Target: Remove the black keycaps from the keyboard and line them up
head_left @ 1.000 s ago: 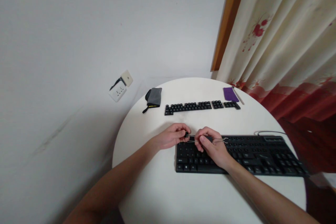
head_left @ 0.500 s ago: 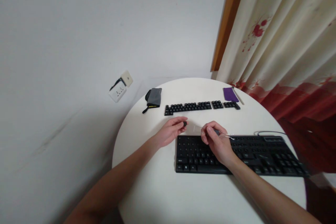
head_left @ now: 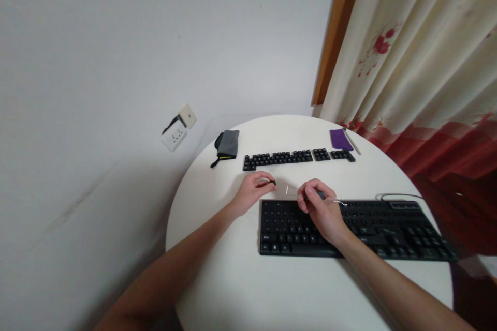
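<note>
My left hand (head_left: 254, 191) pinches a small black keycap (head_left: 273, 182) just above the upper left corner of the black keyboard (head_left: 388, 232). My right hand (head_left: 320, 209) is closed on a thin wire keycap puller (head_left: 291, 190), its wire ends pointing left toward the keycap and its loop sticking out to the right. The two hands are a short way apart. A row of removed black keycaps (head_left: 287, 158) lies on the white round table (head_left: 240, 279) farther back.
A grey pouch (head_left: 227, 145) lies at the table's back left, a purple cloth (head_left: 340, 139) and a thin stick at the back right. The keyboard's cable (head_left: 396, 196) curls at its top right. A wall socket (head_left: 176, 129) is on the left, a curtain on the right.
The hands lifted off the keyboard's top left and drew apart; the left hand now holds the keycap free of the puller and has moved slightly left.
</note>
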The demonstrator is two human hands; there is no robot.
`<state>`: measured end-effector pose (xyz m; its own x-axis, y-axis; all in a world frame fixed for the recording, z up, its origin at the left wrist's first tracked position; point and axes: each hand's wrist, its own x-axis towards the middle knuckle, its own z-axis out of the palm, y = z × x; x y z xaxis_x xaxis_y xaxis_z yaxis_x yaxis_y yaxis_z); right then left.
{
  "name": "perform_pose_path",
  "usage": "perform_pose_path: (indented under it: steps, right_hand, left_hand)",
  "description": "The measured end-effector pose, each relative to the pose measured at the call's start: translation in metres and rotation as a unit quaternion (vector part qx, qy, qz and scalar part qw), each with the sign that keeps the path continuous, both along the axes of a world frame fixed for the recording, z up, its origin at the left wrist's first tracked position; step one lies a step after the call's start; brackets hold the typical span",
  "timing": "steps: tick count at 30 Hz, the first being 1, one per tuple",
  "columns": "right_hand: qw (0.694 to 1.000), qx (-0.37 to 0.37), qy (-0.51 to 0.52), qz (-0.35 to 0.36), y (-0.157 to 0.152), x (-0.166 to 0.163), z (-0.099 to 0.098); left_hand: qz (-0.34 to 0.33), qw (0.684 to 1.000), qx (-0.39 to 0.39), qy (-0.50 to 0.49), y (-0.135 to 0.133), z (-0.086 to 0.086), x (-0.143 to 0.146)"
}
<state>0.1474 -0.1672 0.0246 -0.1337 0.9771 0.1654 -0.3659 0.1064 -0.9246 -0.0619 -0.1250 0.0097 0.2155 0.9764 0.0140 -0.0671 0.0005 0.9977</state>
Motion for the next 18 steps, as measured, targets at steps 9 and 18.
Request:
perform_pose_path:
  steps: [9,18]
  right_hand:
    - [1.000,-0.001,-0.005,-0.001,-0.001,0.001,0.003]
    - [1.000,0.003,0.005,0.004,-0.001,0.002,0.005]
  left_hand:
    - [0.067,0.914,0.248,0.313,0.018,-0.009,-0.014]
    - [0.115,0.863,0.253,0.422,0.032,-0.019,-0.032]
